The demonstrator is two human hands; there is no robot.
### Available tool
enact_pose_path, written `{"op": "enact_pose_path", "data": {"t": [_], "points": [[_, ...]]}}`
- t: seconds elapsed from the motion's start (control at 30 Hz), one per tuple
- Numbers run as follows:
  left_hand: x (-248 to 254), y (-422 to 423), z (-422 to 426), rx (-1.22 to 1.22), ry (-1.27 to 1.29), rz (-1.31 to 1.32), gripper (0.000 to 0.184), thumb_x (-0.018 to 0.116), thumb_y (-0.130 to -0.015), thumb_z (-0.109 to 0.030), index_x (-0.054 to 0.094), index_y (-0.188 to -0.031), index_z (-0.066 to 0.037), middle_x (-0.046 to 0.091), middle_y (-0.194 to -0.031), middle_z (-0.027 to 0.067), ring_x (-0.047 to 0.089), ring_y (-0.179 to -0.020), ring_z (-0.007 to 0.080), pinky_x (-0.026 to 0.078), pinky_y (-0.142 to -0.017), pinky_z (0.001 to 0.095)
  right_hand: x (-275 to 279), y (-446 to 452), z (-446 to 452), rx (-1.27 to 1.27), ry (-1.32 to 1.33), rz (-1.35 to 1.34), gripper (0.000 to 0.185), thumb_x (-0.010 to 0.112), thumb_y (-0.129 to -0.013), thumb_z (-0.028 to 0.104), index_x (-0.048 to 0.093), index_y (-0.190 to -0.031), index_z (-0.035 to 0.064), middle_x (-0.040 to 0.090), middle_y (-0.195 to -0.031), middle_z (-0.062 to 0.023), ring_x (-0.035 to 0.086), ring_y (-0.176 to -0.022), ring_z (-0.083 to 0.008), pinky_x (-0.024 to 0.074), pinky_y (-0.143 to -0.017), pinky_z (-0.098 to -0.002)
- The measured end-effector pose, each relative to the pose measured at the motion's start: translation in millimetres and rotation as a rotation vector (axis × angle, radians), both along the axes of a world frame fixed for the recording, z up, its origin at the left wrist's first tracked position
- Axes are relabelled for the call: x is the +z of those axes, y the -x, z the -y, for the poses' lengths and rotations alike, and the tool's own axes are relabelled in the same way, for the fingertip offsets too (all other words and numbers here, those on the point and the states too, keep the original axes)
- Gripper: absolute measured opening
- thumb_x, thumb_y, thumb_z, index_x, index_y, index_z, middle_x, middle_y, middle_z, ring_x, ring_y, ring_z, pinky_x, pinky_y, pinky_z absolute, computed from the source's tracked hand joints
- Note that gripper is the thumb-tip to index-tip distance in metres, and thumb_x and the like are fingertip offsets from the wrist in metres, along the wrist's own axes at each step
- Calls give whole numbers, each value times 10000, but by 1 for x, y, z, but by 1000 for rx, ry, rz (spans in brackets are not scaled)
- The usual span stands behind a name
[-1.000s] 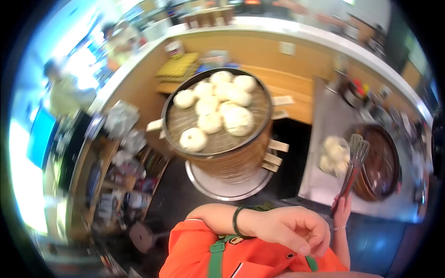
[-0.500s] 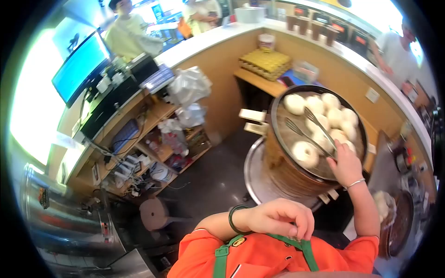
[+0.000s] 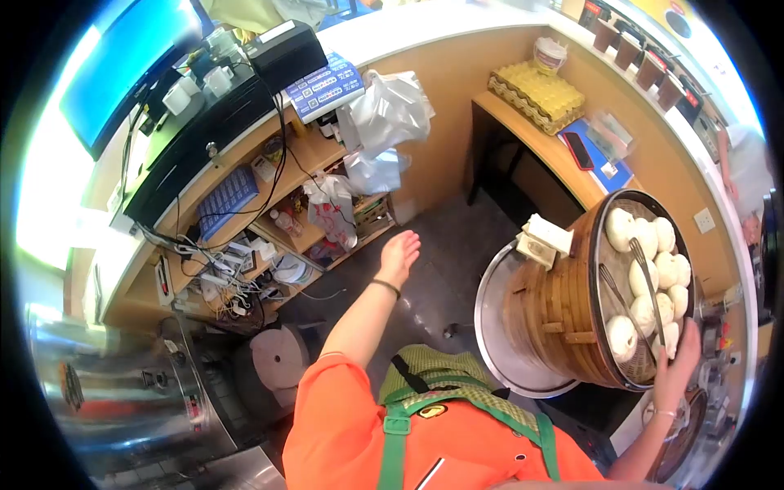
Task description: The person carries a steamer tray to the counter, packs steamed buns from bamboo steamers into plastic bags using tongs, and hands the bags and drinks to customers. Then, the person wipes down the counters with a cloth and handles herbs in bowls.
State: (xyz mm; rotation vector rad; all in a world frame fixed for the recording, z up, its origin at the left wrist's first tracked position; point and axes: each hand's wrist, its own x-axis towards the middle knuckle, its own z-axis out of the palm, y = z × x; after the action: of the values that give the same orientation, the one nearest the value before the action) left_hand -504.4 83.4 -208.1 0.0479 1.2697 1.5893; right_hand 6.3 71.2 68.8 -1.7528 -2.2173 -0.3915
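My left hand (image 3: 400, 256) reaches forward over the dark floor, empty, with its fingers stretched out. At the right, my right hand (image 3: 679, 359) is closed around the handle end of metal tongs (image 3: 644, 273), at the near edge of the steamer. The tongs' two slotted arms are spread apart and lie over several white buns (image 3: 645, 237), and I cannot make out a bun held between them. The buns rest on the woven bottom of a tall round bamboo steamer (image 3: 563, 310), which stands on a round metal base (image 3: 494, 347).
A wooden ledge holds yellow egg trays (image 3: 536, 96) and a phone (image 3: 578, 151). Plastic bags (image 3: 385, 114) hang by the left shelves, near a monitor (image 3: 122, 65) and loose cables. A paper roll (image 3: 278, 358) stands low left. Behind the counter (image 3: 457, 37), a person (image 3: 739, 175) is partly visible.
The view has swung left, so the steamer appears farther right. My left hand has moved out from my chest and opened. My right hand, still holding the tongs, has stayed at the steamer since half a second ago.
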Motion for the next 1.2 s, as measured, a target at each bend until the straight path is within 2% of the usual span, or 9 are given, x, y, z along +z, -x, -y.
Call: {"op": "enact_pose_path", "data": {"t": [0.2,0.37,0.47,0.6,0.7,0.83,1.0,1.1,1.2], "points": [[-110,104,-101,151,115,135,477,422,-888,-321,345,-1295,-84,357,-1351,99,370,-1208,242,296,-963,416,2,-15,35,-280,-326,-326,403,439,-879,42,378,-1274,-10,410,-1287,-163,384,-1200,-272,281,-1005,-351],[-199,183,-202,335,142,334,418,450,-869,-277,369,-1229,-83,393,-1266,73,399,-1133,243,304,-935,407,-10,-9,75,-380,-581,333,184,685,-741,84,580,-843,-27,590,-781,-189,564,-663,-322,472,-597,-390],[-229,221,-231,424,-90,348,277,493,-843,-177,445,-1090,-61,462,-1063,59,455,-998,196,394,-794,406,-53,-73,171,-759,-385,265,176,615,-754,80,606,-885,-37,614,-834,-190,585,-734,-308,472,-673,-371],[-201,222,-226,471,-36,312,223,493,-842,-138,491,-1042,-39,506,-1005,66,491,-937,177,411,-786,353,-117,-99,262,-1256,-104,32,204,576,-777,88,623,-926,-43,632,-879,-194,602,-779,-302,474,-723,-348],[-172,202,-202,471,37,44,178,502,-859,-186,546,-921,-24,567,-931,45,520,-786,184,428,-716,317,-196,-148,319,-560,-62,-391,239,582,-795,113,598,-993,-19,616,-935,-178,594,-821,-276,473,-735,-335],[-146,169,-153,431,107,-266,275,472,-882,-247,568,-814,1,580,-793,83,525,-699,225,424,-663,362,-291,-68,265,-1050,552,-739,194,521,-838,91,559,-1025,55,589,-874,-58,560,-759,-158,470,-616,-274],[-109,150,-102,113,372,-967,398,446,-899,-278,536,-677,40,556,-677,143,513,-641,249,377,-597,371,-234,140,155,-621,876,-968,185,594,-781,88,603,-957,32,600,-806,-54,553,-706,-117,461,-626,-247],[-31,89,-57,-174,-110,-1527,249,546,-778,-149,478,-585,-8,502,-701,138,487,-692,327,351,-627,425,-208,180,139,-402,876,-752,212,582,-798,102,593,-998,32,616,-855,-102,599,-767,-189,477,-705,-271],[46,-10,3,-559,-672,-1094,126,569,-713,-73,622,-777,22,558,-1005,207,546,-906,349,429,-777,380,-147,213,118,-115,718,-830,235,550,-791,55,573,-1023,33,565,-989,-137,565,-915,-254,457,-784,-324]]}}
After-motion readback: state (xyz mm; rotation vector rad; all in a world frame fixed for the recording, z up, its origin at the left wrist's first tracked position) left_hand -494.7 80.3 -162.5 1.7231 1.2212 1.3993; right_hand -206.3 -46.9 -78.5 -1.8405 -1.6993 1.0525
